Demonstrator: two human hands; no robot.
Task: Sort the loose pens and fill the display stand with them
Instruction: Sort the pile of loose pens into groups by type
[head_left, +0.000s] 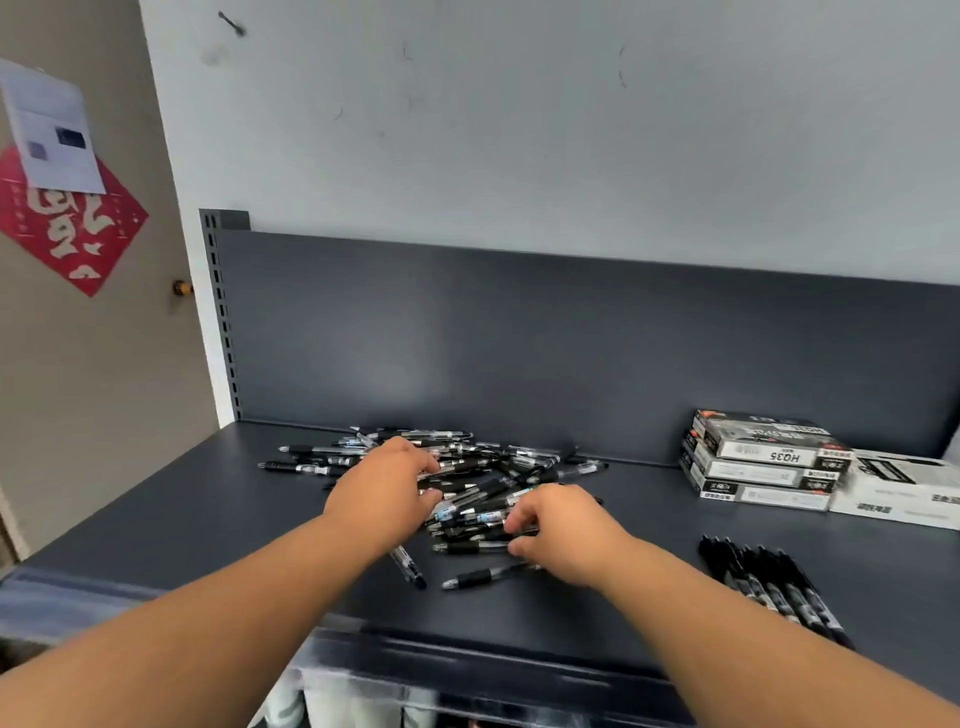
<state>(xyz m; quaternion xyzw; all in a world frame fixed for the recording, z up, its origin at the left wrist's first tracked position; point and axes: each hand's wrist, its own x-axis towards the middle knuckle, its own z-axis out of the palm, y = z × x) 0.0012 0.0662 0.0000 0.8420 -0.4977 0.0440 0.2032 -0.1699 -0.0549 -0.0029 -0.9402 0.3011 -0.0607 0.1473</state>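
Note:
A loose pile of black and clear pens (483, 467) lies in the middle of a dark grey shelf (182, 514). My left hand (387, 493) rests on the left side of the pile, fingers bent down among the pens. At the near right side of the pile, my right hand (561, 530) has its fingers curled round some pens. One pen (483, 576) lies apart just under my right hand, another (410, 566) beside my left wrist. A sorted row of black pens (769, 587) lies at the right. No display stand is in view.
A stack of pen boxes (763, 460) stands at the back right, with a white box (898, 491) beside it. The shelf's dark back panel (519, 338) rises behind the pile. The front edge of the shelf (467, 660) runs below my forearms.

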